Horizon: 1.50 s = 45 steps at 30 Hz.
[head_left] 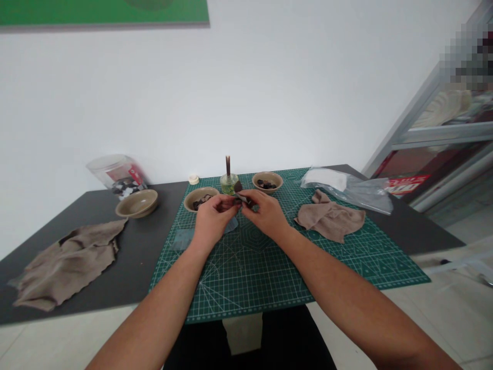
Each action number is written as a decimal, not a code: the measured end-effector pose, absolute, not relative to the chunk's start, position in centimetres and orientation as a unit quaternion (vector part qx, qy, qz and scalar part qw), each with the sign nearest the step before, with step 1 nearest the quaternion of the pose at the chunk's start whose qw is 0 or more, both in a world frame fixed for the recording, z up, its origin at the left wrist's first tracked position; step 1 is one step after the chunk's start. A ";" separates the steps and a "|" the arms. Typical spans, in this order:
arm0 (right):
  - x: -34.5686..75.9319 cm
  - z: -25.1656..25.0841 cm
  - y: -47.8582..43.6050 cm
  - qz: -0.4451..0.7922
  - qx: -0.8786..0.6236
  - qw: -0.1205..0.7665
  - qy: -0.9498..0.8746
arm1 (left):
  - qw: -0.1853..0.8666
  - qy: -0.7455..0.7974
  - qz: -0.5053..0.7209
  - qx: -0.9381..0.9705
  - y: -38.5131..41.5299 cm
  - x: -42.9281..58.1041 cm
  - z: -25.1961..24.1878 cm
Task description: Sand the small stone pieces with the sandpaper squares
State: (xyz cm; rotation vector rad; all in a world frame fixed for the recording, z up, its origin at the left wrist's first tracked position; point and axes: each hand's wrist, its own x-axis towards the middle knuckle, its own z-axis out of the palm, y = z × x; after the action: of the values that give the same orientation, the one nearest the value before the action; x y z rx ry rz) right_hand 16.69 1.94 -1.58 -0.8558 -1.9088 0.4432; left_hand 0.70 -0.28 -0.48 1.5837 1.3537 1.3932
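Observation:
My left hand (213, 218) and my right hand (266, 211) meet over the middle of the green cutting mat (254, 288). Their fingertips are pinched together on a small dark piece (238, 187), whose rounded brown end sticks up between them. Something thin and greyish shows at the same fingertips; its kind is too small to make out. Just beyond my left hand stands a tan bowl (187, 201) with dark bits inside. A second tan bowl (280, 181), also holding dark pieces, is behind my right hand. Between the bowls is a glass jar (224, 184) of yellow-green liquid with a brown stick upright in it.
Brown cloths lie at left (73, 267) and right (331, 218). A clear plastic bag (356, 192) rests at back right. On the left are another bowl (138, 204) and a tipped clear container (117, 174). A white wall (246, 103) rises behind the table.

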 end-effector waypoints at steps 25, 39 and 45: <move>16.6 -1.4 1.8 0.229 -0.362 0.466 -0.774 | 0.264 0.542 0.449 0.660 -0.7 0.7 0.1; 16.2 -1.1 0.8 0.045 -0.330 0.370 -0.867 | 0.227 0.551 0.552 0.583 -0.7 0.3 -0.4; 15.7 -0.8 0.4 0.030 -0.366 0.364 -0.856 | 0.232 0.542 0.573 0.570 -0.5 0.6 -0.7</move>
State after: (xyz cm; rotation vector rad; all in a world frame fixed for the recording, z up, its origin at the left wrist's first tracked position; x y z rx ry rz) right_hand 15.71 0.38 -0.84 -0.9426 -2.2018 0.0781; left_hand 0.56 -0.49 -0.73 1.5660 1.4894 1.5746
